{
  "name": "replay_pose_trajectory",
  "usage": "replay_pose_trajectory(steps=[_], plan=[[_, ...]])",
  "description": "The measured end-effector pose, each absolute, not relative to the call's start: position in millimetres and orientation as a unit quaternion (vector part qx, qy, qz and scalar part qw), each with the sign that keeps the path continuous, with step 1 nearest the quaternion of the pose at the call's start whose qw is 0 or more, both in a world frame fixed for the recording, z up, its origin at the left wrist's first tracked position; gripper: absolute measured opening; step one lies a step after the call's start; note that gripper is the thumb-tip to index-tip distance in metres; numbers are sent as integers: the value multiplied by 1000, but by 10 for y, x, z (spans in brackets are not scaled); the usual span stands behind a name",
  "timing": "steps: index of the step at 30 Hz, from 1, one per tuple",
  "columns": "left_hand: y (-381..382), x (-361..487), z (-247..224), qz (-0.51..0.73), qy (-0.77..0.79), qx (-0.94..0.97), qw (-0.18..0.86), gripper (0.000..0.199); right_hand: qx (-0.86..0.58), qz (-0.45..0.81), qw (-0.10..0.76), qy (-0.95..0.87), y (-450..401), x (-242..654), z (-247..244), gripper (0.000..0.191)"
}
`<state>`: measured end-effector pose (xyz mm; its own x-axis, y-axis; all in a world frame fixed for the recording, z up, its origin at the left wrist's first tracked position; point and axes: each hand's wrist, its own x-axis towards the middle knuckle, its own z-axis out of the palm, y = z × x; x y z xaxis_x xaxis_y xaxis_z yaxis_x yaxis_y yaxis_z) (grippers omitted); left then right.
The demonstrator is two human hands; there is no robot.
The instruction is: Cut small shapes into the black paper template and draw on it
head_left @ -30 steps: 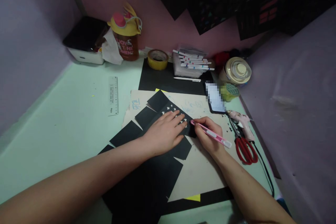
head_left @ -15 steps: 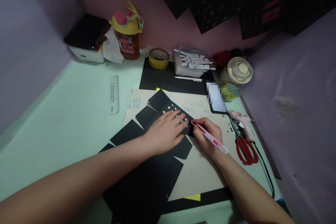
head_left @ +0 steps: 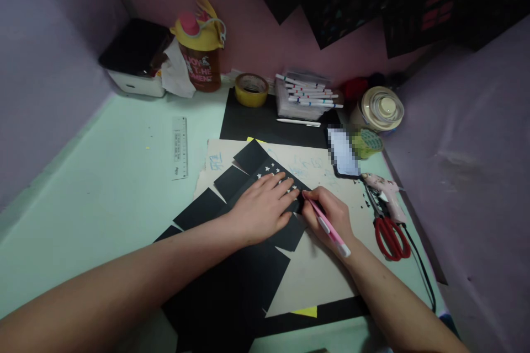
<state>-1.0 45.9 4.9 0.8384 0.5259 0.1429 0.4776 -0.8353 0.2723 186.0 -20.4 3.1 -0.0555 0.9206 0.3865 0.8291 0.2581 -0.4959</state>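
Note:
My left hand (head_left: 263, 207) lies flat, fingers stretched out, on black card (head_left: 226, 292) that has flaps cut along its edges. Small star-shaped holes (head_left: 272, 167) show pale in the card just beyond my fingertips; some are covered by the hand. My right hand (head_left: 329, 212) is closed round a pink craft knife (head_left: 327, 224), its tip end at the card's right edge near my left fingertips. The blade itself is too small to make out. Beneath the card lies a pale board (head_left: 331, 270) with blue handwriting.
A clear ruler (head_left: 180, 149) lies to the left. Along the back stand a bottle (head_left: 202, 63), yellow tape (head_left: 251, 91) and white markers (head_left: 312, 94). On the right are a phone (head_left: 343, 151), red-handled scissors (head_left: 391, 238) and a glue gun (head_left: 387, 196) with its cord.
My right hand has turned the craft knife so its back end points more towards me and lower. My left hand stays flat on the card in nearly the same place.

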Motion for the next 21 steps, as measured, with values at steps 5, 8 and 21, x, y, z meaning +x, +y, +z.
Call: replay_pose_trajectory(steps=[5,8,21], plan=[[463,-11,49,106,260,953,114,44,-598,64,330,-727,-208,1859,46,10],[465,-11,44,107,260,953,115,44,-602,66,330,-724,-219,1864,33,11],[465,-9,46,105,261,952,119,44,-607,57,318,-726,-232,1876,-16,13]])
